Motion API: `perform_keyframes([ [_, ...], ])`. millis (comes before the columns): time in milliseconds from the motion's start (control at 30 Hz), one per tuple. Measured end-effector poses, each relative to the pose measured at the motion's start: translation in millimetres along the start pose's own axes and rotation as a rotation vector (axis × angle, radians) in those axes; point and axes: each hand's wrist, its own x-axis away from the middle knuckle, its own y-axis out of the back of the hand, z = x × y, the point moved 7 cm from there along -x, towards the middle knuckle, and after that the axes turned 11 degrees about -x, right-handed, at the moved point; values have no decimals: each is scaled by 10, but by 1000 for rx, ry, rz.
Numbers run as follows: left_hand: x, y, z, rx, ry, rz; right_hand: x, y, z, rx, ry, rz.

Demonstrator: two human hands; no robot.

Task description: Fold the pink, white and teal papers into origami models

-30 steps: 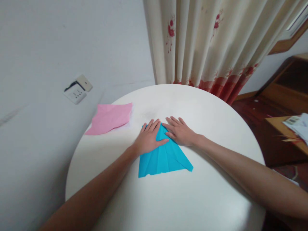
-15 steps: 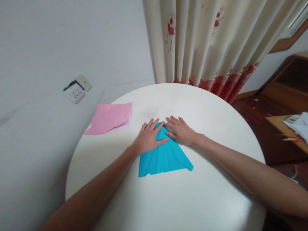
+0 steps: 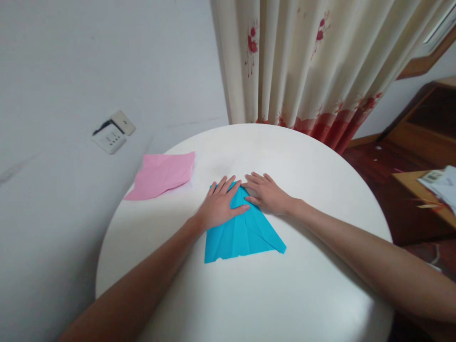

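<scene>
A creased sheet of blue paper (image 3: pixel 239 236) lies on the round white table (image 3: pixel 306 285). Its right side is folded over along a slant, and its near edge is ragged. Across the paper's upper left part rests my left hand (image 3: pixel 220 204), open with its fingers spread. My right hand (image 3: pixel 266 194) is open too, palm down at the upper right edge, its thumb and index finger touching the paper. The paper's upper left part is hidden beneath my left hand.
Pink paper (image 3: pixel 162 175) lies at the table's left edge, with a white sheet showing under it. A wall socket (image 3: pixel 110 137) is on the left wall. Behind the table hangs a flowered curtain (image 3: pixel 285 61). At the right, papers (image 3: pixel 441 187) lie on a wooden surface.
Almost nothing differs. My left index fingertip has shifted very slightly left, away from the right hand; the blue paper stays in place.
</scene>
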Motion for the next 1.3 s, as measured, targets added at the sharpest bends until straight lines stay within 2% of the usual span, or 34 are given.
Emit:
perform_keyframes([
  [400, 2, 0, -1, 0, 1, -12, 2, -26, -11, 22, -18, 29],
  [833, -13, 6, -7, -14, 7, -14, -5, -35, 5, 93, -72, -8],
  [1300, -3, 16, -16, -15, 14, 2, -19, -31, -41, 45, -41, 31],
])
